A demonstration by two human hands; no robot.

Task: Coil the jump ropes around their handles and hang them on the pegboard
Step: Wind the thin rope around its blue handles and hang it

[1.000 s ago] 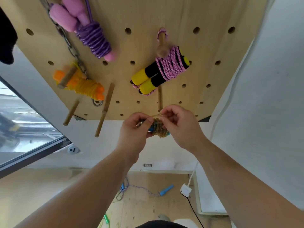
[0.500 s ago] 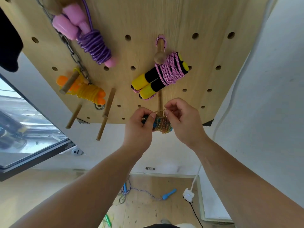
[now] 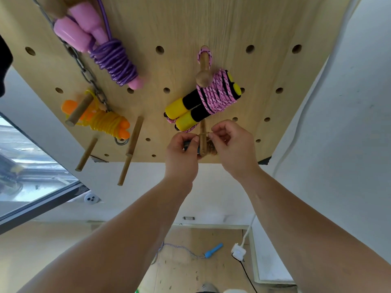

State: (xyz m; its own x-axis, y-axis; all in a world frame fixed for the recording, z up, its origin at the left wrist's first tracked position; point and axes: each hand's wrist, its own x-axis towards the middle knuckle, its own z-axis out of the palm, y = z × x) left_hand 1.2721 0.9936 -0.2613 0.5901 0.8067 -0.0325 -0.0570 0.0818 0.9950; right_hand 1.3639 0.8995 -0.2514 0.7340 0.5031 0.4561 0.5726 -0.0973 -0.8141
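Head view: left hand [image 3: 182, 154] and right hand [image 3: 233, 149], both gripping the rope [image 3: 211, 148], have raised it to the peg [image 3: 203, 132]; hanging looks close.

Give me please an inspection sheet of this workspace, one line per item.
Surface: wooden pegboard, holes and pegs.
Job's things: purple rope, orange rope and pink rope hang on the board; brown rope held at a peg; blue-handled rope on floor.
Clutter: chain down the board.
Grips: left grip holds brown rope; right grip pinches it beside the peg.
Cables: white cable and plug on floor.
Surroundings: window left, white wall right.
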